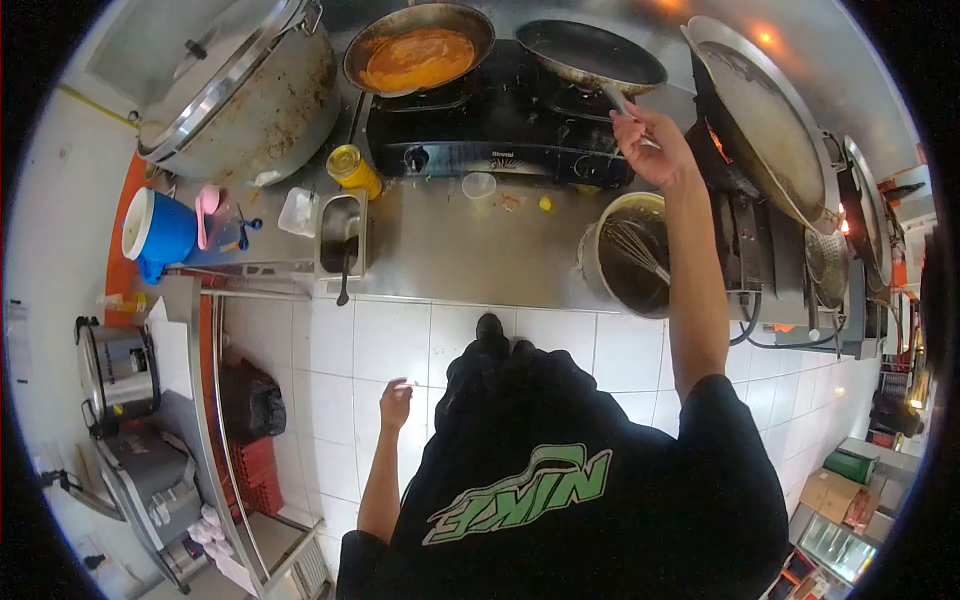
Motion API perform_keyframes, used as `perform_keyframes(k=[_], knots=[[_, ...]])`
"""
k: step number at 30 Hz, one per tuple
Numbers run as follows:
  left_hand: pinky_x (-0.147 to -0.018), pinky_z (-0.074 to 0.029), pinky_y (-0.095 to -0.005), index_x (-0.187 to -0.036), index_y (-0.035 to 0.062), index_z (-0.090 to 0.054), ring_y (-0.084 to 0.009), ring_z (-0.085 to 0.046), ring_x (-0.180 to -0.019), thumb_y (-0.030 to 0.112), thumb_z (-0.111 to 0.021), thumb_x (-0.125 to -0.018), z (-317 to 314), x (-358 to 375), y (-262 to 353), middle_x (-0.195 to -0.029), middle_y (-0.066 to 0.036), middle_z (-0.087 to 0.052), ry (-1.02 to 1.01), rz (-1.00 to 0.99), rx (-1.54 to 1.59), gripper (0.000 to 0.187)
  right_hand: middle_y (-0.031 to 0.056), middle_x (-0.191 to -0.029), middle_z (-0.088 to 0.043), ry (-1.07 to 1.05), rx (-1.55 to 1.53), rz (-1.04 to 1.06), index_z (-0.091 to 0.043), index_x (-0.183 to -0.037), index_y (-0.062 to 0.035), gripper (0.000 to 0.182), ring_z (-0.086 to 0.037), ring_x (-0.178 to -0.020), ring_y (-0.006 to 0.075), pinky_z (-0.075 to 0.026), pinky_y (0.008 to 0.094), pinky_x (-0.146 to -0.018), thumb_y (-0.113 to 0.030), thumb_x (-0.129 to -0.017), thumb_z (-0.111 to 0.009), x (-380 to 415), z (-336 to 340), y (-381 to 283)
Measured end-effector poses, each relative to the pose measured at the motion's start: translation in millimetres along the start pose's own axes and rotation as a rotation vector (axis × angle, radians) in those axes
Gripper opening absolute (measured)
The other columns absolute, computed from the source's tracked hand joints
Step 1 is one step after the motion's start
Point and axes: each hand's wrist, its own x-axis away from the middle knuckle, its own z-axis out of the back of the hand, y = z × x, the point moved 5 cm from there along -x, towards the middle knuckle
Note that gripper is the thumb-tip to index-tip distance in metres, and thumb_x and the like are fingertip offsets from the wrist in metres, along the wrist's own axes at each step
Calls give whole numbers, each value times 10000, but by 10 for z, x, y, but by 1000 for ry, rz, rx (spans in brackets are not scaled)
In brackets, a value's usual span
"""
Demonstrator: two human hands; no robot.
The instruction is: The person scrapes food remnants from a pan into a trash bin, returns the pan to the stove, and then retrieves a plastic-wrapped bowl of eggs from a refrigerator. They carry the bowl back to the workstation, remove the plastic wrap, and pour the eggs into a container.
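My right hand (650,145) reaches over the stove and is closed around the handle of a dark frying pan (590,55) on the right burner. The pan looks bare inside. On the left burner a second frying pan (365,40) holds a flat round orange-brown layer, perhaps a crepe (418,60). Low beside my body, above the floor, hangs my left hand (396,405) with curled fingers; a small whitish bit shows at the fingertips, too small to name. Under my right forearm stands a pot of batter (592,265) with a whisk (637,250) in it.
A large lidded pot (265,115) stands left of the black gas stove (480,157). Along the counter are a yellow can (352,172), a metal container (343,215) with a dark-handled utensil, and a blue jug (170,232). A big wok (770,130) sits over flame at right.
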Motion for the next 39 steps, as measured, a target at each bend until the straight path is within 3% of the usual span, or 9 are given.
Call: perform_keyframes(k=[4,6,13,16,17,20,24,31,39], knots=[[-528,-455,-288,-864,77,-555,-159,-580,-617,130,-533,-757,-127,1051,-1136,-706,-75,-605,220,733,377,122,43,-686,-486,-22,44,-24,-444,-883,19,134,-428,-503,65,-370,177,-417,-101,-824,-439,-16,357,104],[-503,-443,-326,-724,100,-562,-197,-555,-576,187,-573,-699,-285,1448,-1231,-683,-60,-580,-417,204,-947,91,33,-659,-477,-70,224,5,-452,-880,-3,156,-433,-504,75,-378,180,-433,-152,-841,-425,-81,697,231],[-564,-450,-347,-643,103,-485,-235,-527,-651,227,-615,-622,-700,2474,-2320,-580,-49,-456,-431,-196,-714,181,118,-963,-545,435,955,766,-481,-1075,14,318,-531,-822,153,-437,280,-705,-142,-801,-525,764,1232,428],[-554,-448,-351,-659,99,-482,-251,-522,-625,219,-604,-624,-499,2229,-1946,-623,-55,-473,-382,-34,-661,175,152,-1065,-484,1286,1753,1247,-397,-1161,-13,575,-481,-950,250,-411,366,-788,-254,-704,-648,1613,1423,250],[-542,-446,-327,-722,102,-503,-234,-528,-607,228,-575,-686,-449,2084,-1954,-682,-55,-513,-374,60,-565,150,158,-1095,-462,1754,1763,1204,-362,-1192,-26,669,-458,-985,284,-397,394,-815,-288,-667,-683,1886,1453,319],[-582,-438,-322,-834,97,-491,-220,-541,-665,236,-542,-728,-196,1616,-1862,-759,-68,-537,-260,293,-202,182,171,-1137,-418,1977,1114,1026,-307,-1226,-51,762,-432,-995,318,-387,444,-800,-334,-637,-699,2221,2260,558],[-661,-422,-313,-1058,87,-468,-191,-568,-780,253,-475,-813,59,782,-1549,-914,-93,-586,-11,759,527,296,152,-905,-503,789,115,749,-437,-1021,-12,327,-514,-709,247,-479,382,-637,-147,-760,-578,1637,2704,1300],[-697,-414,-317,-1095,86,-437,-188,-563,-844,327,-487,-824,336,-74,-944,-955,-86,-579,-38,613,557,366,86,-727,-516,820,185,814,-470,-817,-21,57,-515,-614,181,-458,285,-525,-18,-762,-483,1546,2342,1209],[-682,-415,-329,-1108,113,-436,-192,-574,-808,263,-461,-821,255,448,-1944,-910,-84,-589,-250,904,480,325,89,-758,-516,1005,427,969,-466,-884,-10,169,-520,-530,165,-472,274,-520,-122,-786,-548,1847,3114,512]])
